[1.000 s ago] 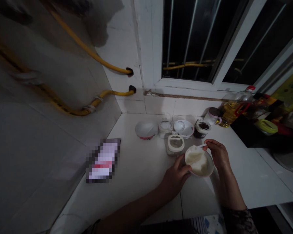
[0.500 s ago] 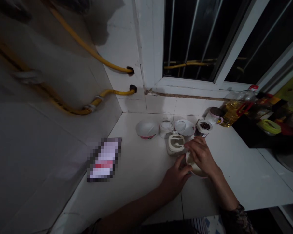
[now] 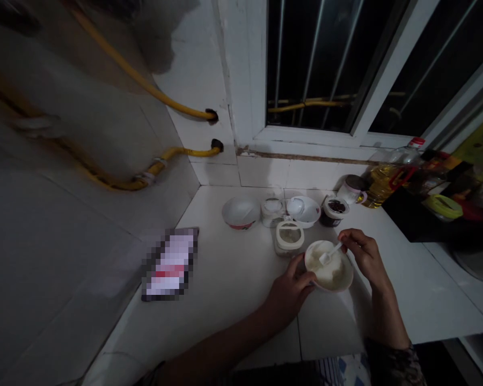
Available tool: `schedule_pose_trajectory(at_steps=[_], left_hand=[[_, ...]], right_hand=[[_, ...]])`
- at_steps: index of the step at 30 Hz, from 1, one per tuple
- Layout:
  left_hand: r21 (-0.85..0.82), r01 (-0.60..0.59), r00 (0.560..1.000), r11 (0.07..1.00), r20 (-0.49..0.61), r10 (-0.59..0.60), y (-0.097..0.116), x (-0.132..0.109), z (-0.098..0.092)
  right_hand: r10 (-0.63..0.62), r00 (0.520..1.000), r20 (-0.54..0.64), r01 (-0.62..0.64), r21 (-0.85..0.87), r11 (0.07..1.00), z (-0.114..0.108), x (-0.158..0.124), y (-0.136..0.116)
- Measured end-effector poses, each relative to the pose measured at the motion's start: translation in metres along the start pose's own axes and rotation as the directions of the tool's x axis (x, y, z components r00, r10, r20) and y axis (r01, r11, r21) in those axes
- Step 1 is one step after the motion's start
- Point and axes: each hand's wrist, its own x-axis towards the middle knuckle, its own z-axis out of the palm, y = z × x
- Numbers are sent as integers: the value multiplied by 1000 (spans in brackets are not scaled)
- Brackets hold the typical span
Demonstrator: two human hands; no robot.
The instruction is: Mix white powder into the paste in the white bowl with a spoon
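A white bowl (image 3: 347, 268) with whitish contents is tilted over the counter, its left rim gripped by my left hand (image 3: 293, 289). Pinched in my right hand (image 3: 364, 254) is the handle of a small white spoon (image 3: 330, 254), whose head is over the contents; whether it touches them I cannot tell. Just behind the bowl stands a small clear jar (image 3: 290, 238) with a white rim, its top open. Behind that are another small white jar (image 3: 272, 212) and a jar of dark contents (image 3: 335, 211).
Two more bowls, a pink-and-white one (image 3: 241, 213) and one with a lid in it (image 3: 308, 210), stand near the wall. A phone (image 3: 171, 265) lies at the left. An oil bottle (image 3: 386, 177) and a lidded cup (image 3: 352, 188) are at the back right.
My right hand has moved right and back from the jar, bringing the spoon over the bowl. My left hand still holds the bowl in about the same place.
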Motion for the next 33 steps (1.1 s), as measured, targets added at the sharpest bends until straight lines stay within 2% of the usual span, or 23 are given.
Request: schedule_pose_trajectory(at_steps=[4, 6, 8, 14, 20, 30, 33], left_hand=[[6, -9, 1000, 1000, -6, 9, -1, -1, 1], [10, 1, 1000, 1000, -7, -1, -1, -1, 1], [6, 9, 1000, 1000, -6, -8, -1, -1, 1], [-5, 6, 1000, 1000, 1, -6, 1, 0, -1], [2, 12, 1000, 1000, 5, -12, 4, 0, -3], [27, 3, 1000, 1000, 8, -3, 1, -1, -2], [27, 11, 1000, 1000, 9, -12, 1, -1, -2]], right_hand=[[-25, 987, 158, 43, -107, 993, 10, -1, -9], [-14, 970, 243, 41, -104, 994, 17, -2, -13], [9, 962, 272, 10, -71, 997, 23, -2, -15], [150, 967, 204, -167, 69, 984, 25, 0, -8], [251, 952, 175, -287, 231, 930, 23, 0, -7], [268, 950, 157, -302, 256, 918, 23, 1, -2], [207, 969, 132, -229, 185, 956, 23, -1, -1]])
